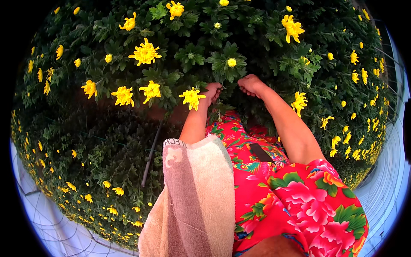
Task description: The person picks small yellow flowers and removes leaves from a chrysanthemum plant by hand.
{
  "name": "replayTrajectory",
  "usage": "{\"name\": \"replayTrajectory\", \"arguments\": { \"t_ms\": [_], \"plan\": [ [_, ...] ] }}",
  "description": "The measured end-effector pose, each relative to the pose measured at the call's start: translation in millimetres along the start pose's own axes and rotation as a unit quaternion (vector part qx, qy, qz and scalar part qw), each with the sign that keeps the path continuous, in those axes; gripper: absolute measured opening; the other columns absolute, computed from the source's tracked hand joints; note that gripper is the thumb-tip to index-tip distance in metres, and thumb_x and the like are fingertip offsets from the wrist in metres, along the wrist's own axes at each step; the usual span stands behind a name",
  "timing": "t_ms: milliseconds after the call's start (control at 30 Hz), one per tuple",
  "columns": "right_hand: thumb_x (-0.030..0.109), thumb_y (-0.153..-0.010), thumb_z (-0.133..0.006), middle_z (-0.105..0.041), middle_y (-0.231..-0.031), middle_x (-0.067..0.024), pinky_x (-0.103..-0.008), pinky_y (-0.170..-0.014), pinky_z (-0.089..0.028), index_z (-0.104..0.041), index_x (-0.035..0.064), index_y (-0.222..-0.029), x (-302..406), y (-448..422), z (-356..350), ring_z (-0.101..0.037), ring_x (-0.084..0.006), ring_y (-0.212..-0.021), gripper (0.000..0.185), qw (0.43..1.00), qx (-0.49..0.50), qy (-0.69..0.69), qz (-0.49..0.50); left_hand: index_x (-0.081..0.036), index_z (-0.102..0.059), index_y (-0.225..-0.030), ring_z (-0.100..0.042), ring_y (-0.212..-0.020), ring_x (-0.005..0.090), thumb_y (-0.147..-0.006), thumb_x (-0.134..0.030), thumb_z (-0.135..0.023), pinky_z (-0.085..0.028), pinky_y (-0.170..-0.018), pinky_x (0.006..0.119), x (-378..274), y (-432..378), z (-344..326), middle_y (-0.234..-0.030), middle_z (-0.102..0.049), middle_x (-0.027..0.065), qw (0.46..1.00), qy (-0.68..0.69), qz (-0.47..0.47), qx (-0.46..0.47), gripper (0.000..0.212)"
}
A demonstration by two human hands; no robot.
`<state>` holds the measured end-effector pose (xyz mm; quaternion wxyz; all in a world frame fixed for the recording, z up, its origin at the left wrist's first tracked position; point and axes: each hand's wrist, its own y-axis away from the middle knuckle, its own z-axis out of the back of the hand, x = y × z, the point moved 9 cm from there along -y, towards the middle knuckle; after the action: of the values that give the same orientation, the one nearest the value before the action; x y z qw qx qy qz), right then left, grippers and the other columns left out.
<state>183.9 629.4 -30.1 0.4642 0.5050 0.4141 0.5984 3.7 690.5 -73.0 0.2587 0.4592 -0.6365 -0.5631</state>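
Note:
Yellow chrysanthemum plants fill the space before me. My left hand is in the foliage with its fingers curled, just right of an open yellow bloom. A little to its right, my right hand is also curled, its fingertips turned down among dark leaves. Between and above the two hands rises a leafy stem top with a round yellow bud. Whether either hand grips a stem is hidden by the fingers and the shade.
A towel hangs over my left shoulder, above red floral clothing. At left, a thin dark pole stands between plant rows. More yellow blooms surround the hands. Pale sheeting on a frame curves along the outer edge.

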Motion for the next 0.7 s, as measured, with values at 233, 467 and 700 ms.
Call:
{"name": "replayTrajectory", "arguments": {
  "t_ms": [233,467,700],
  "plan": [
    [0.023,-0.076,-0.072,-0.064,-0.071,-0.0108,-0.0351,-0.064,-0.049,-0.065,0.0008,-0.091,52,22,-36,-0.063,-0.0246,-0.065,0.027,0.923,-0.131,0.163,0.322,-0.007,-0.058,-0.083,-0.045,-0.045,0.0103,-0.088,-0.020,-0.059,-0.032,-0.040,0.024,-3,1,-3,-0.064,-0.054,0.0021,0.998,-0.014,-0.064,-0.004,0.014],
    [0.049,-0.076,-0.071,-0.069,-0.089,-0.0187,-0.0414,-0.074,-0.052,-0.071,0.0031,-0.088,33,11,-14,-0.066,-0.0362,-0.084,0.047,0.942,-0.215,0.210,0.148,-0.006,-0.058,-0.104,-0.053,-0.050,0.0115,-0.094,-0.023,-0.058,-0.041,-0.042,0.027,-6,18,15,-0.076,-0.062,0.0051,0.972,0.006,-0.198,-0.127,0.020],
    [0.037,-0.076,-0.069,-0.068,-0.082,-0.0191,-0.0462,-0.073,-0.054,-0.071,0.0058,-0.081,29,50,1,-0.067,-0.0365,-0.082,0.032,0.883,-0.306,0.331,0.132,-0.006,-0.063,-0.111,-0.060,-0.102,0.0384,-0.088,-0.019,-0.055,-0.047,-0.088,0.049,-31,59,27,-0.107,-0.066,0.0148,0.692,-0.532,-0.335,-0.354,0.028]
  ]
}}
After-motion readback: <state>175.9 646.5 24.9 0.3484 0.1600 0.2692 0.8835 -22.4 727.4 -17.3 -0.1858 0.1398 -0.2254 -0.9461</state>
